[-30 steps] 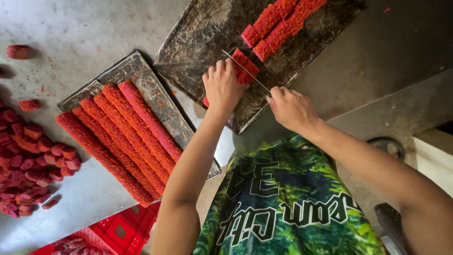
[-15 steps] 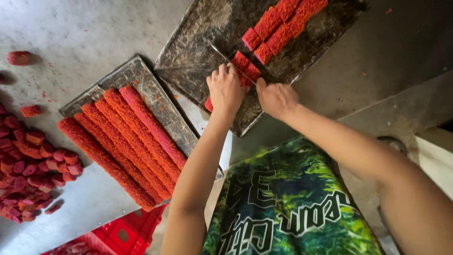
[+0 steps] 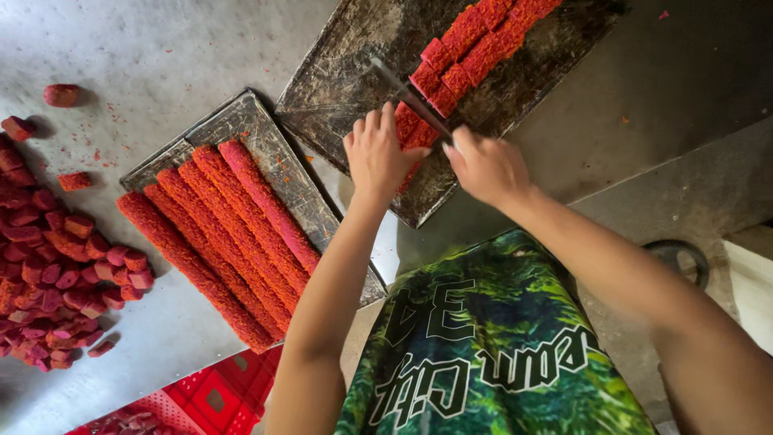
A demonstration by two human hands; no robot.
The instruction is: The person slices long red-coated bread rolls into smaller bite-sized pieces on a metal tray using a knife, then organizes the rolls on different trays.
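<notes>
A thin-bladed knife [image 3: 407, 93] is gripped by the closed right hand [image 3: 487, 165] and laid across red crumb-coated rolls [image 3: 419, 133] on a dark metal tray [image 3: 338, 89], just beyond both hands. The near end of the rolls is pinned under the curled fingers of the left hand [image 3: 378, 153]. The rolls appear soft, light and crumbly, best held gently by the sides. Uncut rolls [image 3: 233, 225] lie left of the grip; cut pieces [image 3: 56, 274] are heaped farther left on the surface [image 3: 161, 56].
</notes>
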